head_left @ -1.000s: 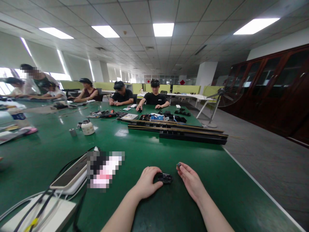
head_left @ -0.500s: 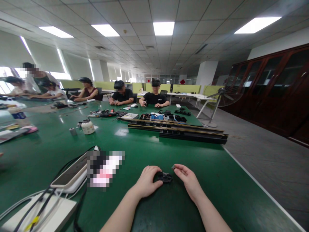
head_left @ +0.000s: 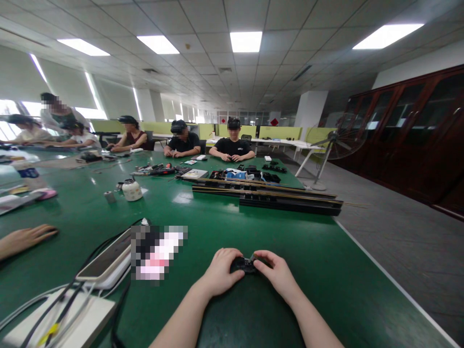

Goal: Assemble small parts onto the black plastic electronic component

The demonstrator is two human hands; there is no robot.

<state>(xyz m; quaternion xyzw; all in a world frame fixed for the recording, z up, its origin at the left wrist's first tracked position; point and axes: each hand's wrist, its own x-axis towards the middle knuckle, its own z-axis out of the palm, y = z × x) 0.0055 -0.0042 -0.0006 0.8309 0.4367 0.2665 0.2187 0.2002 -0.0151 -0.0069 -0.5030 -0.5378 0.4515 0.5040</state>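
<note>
A small black plastic part (head_left: 243,265) lies on the green table near its front edge. My left hand (head_left: 221,273) grips its left end, thumb on the near side and fingers on the far side. At its right end is my right hand (head_left: 277,270), thumb and forefinger pinching a small grey piece (head_left: 253,256) held tilted against the black part. The fingers hide most of the grey piece, so its exact kind does not show.
Left of my arms lie a phone (head_left: 105,256), cables and a white box (head_left: 58,321). Another person's hand (head_left: 31,239) rests at the left. Long black rails (head_left: 290,205) with thin rods lie ahead, near a white jar (head_left: 132,190). Several people sit around the far side.
My right hand has moved left, bringing the grey piece from beside the black part onto its right end. My left hand stays put. Another person's hand has come in at the left.
</note>
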